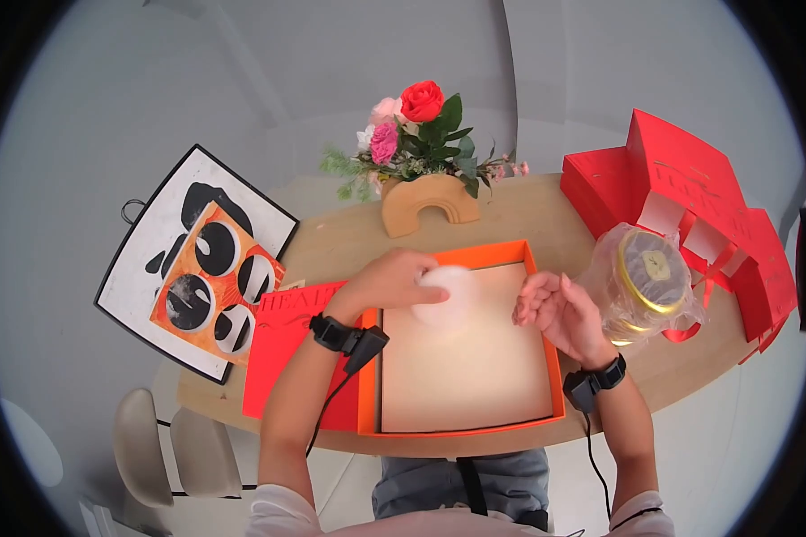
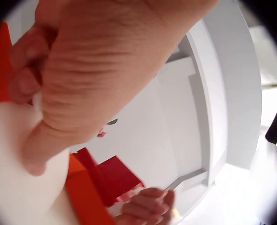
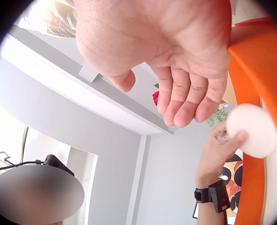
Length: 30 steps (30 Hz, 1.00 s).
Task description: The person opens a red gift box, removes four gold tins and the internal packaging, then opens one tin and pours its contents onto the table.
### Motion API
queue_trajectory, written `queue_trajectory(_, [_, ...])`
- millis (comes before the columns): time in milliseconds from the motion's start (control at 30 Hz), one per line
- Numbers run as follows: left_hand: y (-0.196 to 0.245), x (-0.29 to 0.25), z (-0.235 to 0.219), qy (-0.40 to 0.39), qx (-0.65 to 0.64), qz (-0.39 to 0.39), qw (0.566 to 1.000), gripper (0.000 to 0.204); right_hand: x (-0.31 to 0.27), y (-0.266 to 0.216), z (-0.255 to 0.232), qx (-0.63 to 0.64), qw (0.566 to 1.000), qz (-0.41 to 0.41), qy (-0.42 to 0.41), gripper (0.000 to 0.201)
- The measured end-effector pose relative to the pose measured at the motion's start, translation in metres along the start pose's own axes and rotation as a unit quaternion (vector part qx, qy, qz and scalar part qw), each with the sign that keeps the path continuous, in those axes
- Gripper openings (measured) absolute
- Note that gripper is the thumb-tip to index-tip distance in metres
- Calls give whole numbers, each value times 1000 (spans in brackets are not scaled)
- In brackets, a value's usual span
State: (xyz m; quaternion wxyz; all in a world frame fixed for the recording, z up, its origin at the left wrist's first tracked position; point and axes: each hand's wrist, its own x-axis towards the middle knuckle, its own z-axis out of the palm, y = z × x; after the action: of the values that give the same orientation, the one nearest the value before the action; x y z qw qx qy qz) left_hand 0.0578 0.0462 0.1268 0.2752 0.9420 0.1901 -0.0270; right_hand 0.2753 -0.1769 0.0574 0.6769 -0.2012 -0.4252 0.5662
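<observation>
A white round object (image 1: 453,302), smooth and plain, is pinched by my left hand (image 1: 390,283), its thumb flat on the face toward me. In the right wrist view the white round object (image 3: 253,132) looks like a flat-faced disc, and the far fingers are hidden behind it. It overlaps the orange box (image 1: 367,394), which has a pale inside. My right hand (image 1: 566,320) hovers by the box's right edge, palm turned inward, fingers loosely bent, nothing in it. Just beyond that hand stands a clear jar (image 1: 631,279) with a gold rim, wrapped in clear film.
A red card (image 1: 269,376) with lettering lies left of the box. Behind it are an orange patterned sheet (image 1: 179,286) and a black-framed picture (image 1: 121,295). A flower arrangement (image 1: 430,201) in an arch-shaped holder stands at the back. Red gift boxes (image 1: 690,179) fill the right side.
</observation>
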Motion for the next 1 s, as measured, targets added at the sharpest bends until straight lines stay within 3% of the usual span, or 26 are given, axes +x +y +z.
queue_trajectory(33, [7,-1,-1,0,1,3,1000,48,0,0,-1,-8,1000,-1,-1,51])
queue_trajectory(67, [15,-2,1,28,-162,21,986,49,0,0,-1,-15,1000,-2,-3,47])
queue_trajectory(100, [23,-4,3,56,-321,38,945,51,0,0,0,-18,1000,-3,-1,47])
queue_trajectory(133, [32,-8,3,55,-321,42,945,51,0,0,0,-16,1000,4,4,42])
queue_trajectory(200, [47,-13,3,33,-440,41,896,58,-1,-1,2,-21,1000,5,12,37])
queue_trajectory(300, [32,-2,24,1,-458,41,888,63,1,-3,10,-3,999,25,37,31])
queue_trajectory(433, [18,3,33,-15,-481,35,876,66,3,-13,20,-59,995,72,47,36])
queue_trajectory(500, [15,3,34,-14,-516,30,856,70,10,-21,30,-205,970,121,51,52])
queue_trajectory(700, [12,3,33,-21,-522,30,852,63,36,-37,50,-272,956,89,71,67])
queue_trajectory(833, [10,3,32,-2,-553,39,832,60,52,-35,59,-260,960,81,69,66])
queue_trajectory(900, [13,4,32,43,-580,29,813,57,56,-34,61,-248,962,94,70,63])
queue_trajectory(1000, [11,-1,19,24,-559,30,828,55,62,-28,54,-214,966,115,84,63])
